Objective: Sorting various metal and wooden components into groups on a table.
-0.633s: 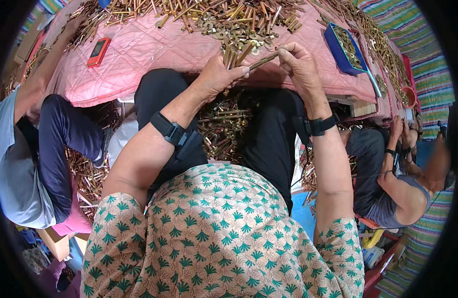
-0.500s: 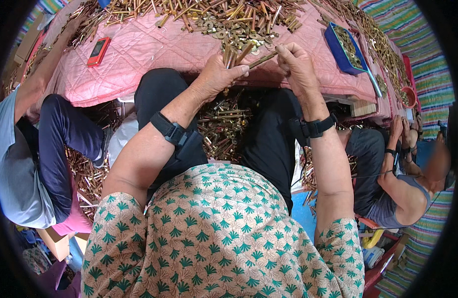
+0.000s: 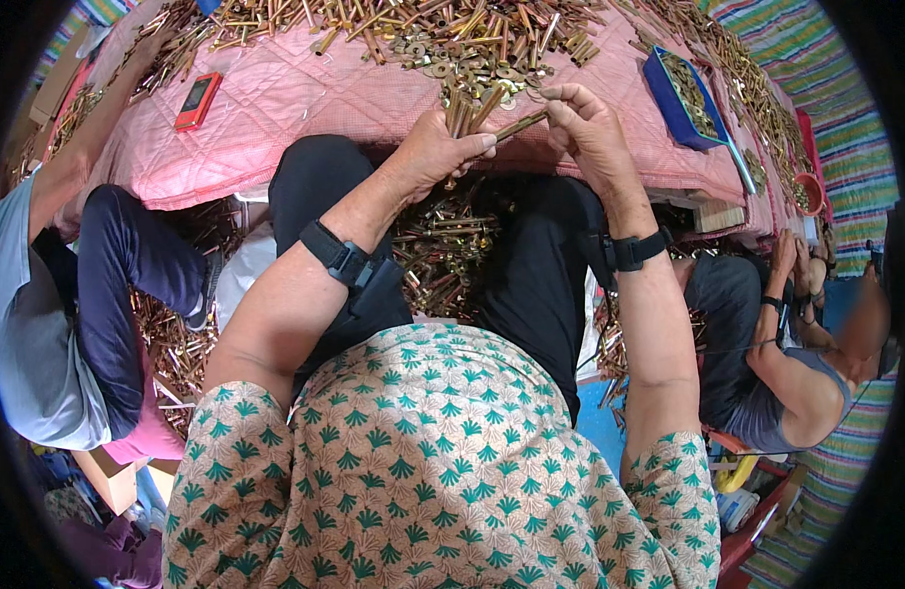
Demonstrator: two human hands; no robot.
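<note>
My left hand point(image 3: 435, 152) is closed around several brass-coloured metal bolts point(image 3: 462, 110), most of them standing up out of the fist. One long bolt point(image 3: 521, 125) sticks out between its thumb and fingers, pointing right. At that bolt's far end is my right hand point(image 3: 587, 128), its thumb and forefinger pinched on a small flat piece that looks like a washer point(image 3: 537, 95). The fingers partly cover it. Just beyond both hands, a heap of loose washers point(image 3: 482, 77) lies on the pink quilted cloth point(image 3: 275, 128).
More bolts point(image 3: 374, 22) are heaped along the table's far side. A blue tray point(image 3: 658, 83) of small metal parts stands at right, a red phone-like device point(image 3: 197, 101) at left. Bolts point(image 3: 442, 240) also fill the space between my knees. People sit on both sides.
My right hand's fingers have shifted slightly at the bolt's end, and the flat piece now shows at their tips. My left hand keeps its hold on the bolts, nearly still.
</note>
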